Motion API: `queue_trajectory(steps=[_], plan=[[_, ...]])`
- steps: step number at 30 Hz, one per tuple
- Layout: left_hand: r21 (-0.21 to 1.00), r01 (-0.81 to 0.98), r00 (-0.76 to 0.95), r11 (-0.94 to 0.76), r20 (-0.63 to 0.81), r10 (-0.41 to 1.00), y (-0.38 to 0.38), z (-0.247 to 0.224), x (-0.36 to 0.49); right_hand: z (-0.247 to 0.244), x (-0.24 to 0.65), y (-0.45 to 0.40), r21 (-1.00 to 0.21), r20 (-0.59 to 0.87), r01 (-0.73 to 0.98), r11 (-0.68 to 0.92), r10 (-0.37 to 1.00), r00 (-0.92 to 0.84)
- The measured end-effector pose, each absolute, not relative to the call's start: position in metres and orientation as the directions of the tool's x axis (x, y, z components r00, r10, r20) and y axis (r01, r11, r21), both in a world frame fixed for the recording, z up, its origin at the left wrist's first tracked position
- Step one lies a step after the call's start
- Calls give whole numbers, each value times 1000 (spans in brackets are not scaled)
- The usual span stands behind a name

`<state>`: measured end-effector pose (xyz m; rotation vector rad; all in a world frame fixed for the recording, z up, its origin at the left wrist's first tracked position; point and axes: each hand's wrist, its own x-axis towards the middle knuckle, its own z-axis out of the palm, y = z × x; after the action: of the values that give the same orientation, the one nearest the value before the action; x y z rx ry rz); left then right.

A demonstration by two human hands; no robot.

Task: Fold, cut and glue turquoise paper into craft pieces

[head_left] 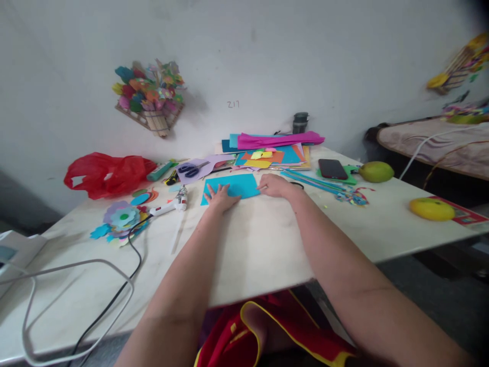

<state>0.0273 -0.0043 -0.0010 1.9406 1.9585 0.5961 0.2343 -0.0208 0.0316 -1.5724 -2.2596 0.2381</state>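
A sheet of blue paper (241, 183) lies flat on the pale table (263, 244). My left hand (220, 198) rests on its left part with the fingers spread. At the sheet's right edge is my right hand (272, 185), its fingers drawn together in a pinch on the paper's edge. A white glue gun (168, 207) lies left of the sheet, and dark scissors (191, 169) rest on purple paper behind it.
Paper flowers (124, 216) and a red plastic bag (109, 174) are on the left. Colored sheets (280, 139) are stacked at the back. Blue strips (311, 181), a phone (332, 169), a green mango (376, 172) and a yellow one (431, 209) lie right. Cables (133, 244) cross the left side.
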Motion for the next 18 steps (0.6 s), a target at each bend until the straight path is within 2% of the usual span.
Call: queue_trajectory(steps=[3, 6, 8, 12, 15, 18], plan=[[476, 880, -38, 8, 52, 998, -4, -2, 28, 30, 210, -22, -499, 339, 746, 441, 892, -300], [478, 878, -41, 15, 43, 998, -4, -1, 30, 22, 184, -21, -756, 242, 553, 351, 934, -262], [496, 868, -36, 17, 30, 999, -5, -1, 31, 13, 173, -18, -859, 150, 447, 249, 958, -244], [534, 845, -27, -3, 49, 998, -6, 1, 25, -1, 169, -8, -910, 72, 393, 132, 984, -164], [554, 832, 2, -37, 63, 998, -9, 5, 8, -8, 170, -4, -903, 101, 399, 160, 981, -166], [586, 792, 128, -174, 121, 984, -11, 6, -12, -13, 169, -2, -851, 169, 471, 234, 970, -176]])
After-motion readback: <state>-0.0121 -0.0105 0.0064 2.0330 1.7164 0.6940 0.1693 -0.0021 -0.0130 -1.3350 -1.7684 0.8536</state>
